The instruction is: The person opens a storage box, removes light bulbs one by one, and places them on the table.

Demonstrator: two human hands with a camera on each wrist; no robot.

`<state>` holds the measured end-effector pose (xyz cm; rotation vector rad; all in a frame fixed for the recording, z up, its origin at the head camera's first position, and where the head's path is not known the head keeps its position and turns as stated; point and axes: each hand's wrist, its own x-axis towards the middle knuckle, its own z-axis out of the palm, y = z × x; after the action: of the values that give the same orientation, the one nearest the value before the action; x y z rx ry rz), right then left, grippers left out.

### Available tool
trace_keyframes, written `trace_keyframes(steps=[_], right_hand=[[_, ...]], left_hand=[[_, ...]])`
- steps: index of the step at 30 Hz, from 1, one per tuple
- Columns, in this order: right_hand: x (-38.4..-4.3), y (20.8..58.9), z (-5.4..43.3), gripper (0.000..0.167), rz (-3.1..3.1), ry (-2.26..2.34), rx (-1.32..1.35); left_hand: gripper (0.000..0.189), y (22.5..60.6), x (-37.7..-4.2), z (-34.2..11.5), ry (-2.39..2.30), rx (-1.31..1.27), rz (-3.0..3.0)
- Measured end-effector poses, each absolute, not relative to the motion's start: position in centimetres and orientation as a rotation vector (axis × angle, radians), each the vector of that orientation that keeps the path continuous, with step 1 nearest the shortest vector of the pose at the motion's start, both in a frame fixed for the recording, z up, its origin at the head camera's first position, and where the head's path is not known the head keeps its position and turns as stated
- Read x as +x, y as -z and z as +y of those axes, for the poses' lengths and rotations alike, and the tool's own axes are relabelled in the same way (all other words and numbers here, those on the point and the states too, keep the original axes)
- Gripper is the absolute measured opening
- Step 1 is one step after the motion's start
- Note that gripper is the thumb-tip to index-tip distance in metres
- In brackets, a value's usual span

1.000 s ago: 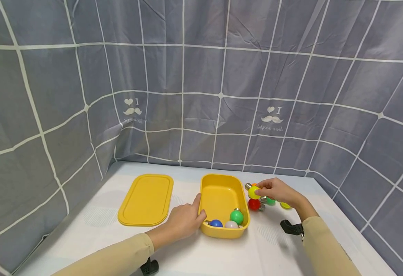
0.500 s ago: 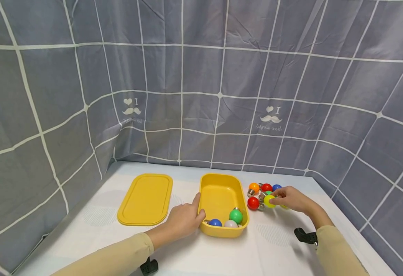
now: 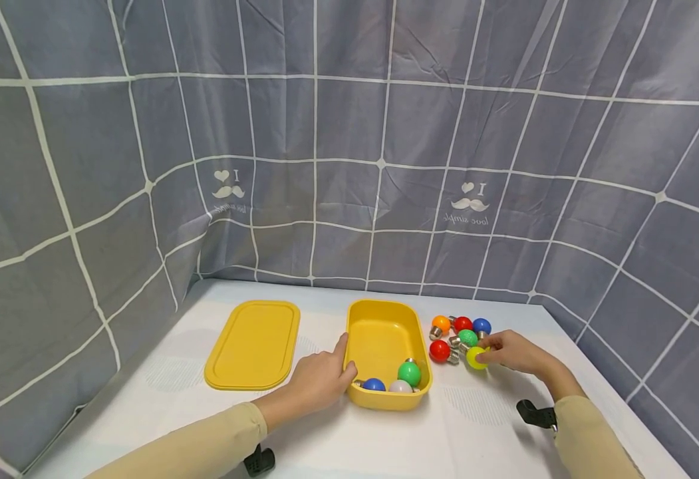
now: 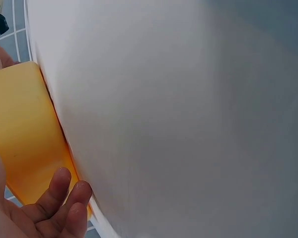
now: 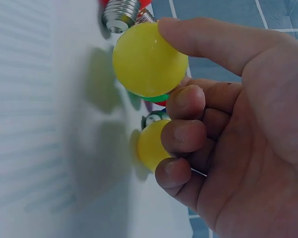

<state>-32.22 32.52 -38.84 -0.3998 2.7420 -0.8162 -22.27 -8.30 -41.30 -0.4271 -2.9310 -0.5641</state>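
My right hand [image 3: 513,351] pinches a yellow light bulb [image 5: 149,59] between thumb and fingers, at the near right of a loose group of bulbs. A second yellow bulb [image 5: 153,146] lies past the curled fingers in the right wrist view. Beside the held bulb are a green bulb [image 3: 467,338] and a red bulb [image 3: 439,351]. At the left wall of a yellow box [image 3: 385,401] rests my left hand [image 3: 319,380], index finger along the side and thumb at the near corner. Inside the box's near end lie a blue [image 3: 374,384], a white [image 3: 400,386] and a green bulb [image 3: 410,372].
A flat yellow lid [image 3: 253,346] lies on the white-covered table left of the box. Farther back in the bulb group are an orange bulb [image 3: 441,324], another red bulb [image 3: 462,324] and a blue bulb [image 3: 481,325]. A grey checked curtain [image 3: 349,199] surrounds the table.
My right hand has carried the yellow bulb rightward and nearer to me, from above the group's left side to its near right edge. The left hand keeps its place on the box.
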Motion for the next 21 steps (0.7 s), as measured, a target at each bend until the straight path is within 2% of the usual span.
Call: trace_keyframes(steps=[7, 21], right_hand=[[-32.4, 39.6, 32.5, 0.037, 2.742, 0.835, -0.361], [-32.1, 40.1, 32.7, 0.052, 2.735, 0.855, -0.323]], left_hand=[[0.067, 41.3, -22.2, -8.3, 0.568, -0.428, -2.935], [0.066, 41.2, -22.1, -8.2, 0.564, -0.415, -2.924]])
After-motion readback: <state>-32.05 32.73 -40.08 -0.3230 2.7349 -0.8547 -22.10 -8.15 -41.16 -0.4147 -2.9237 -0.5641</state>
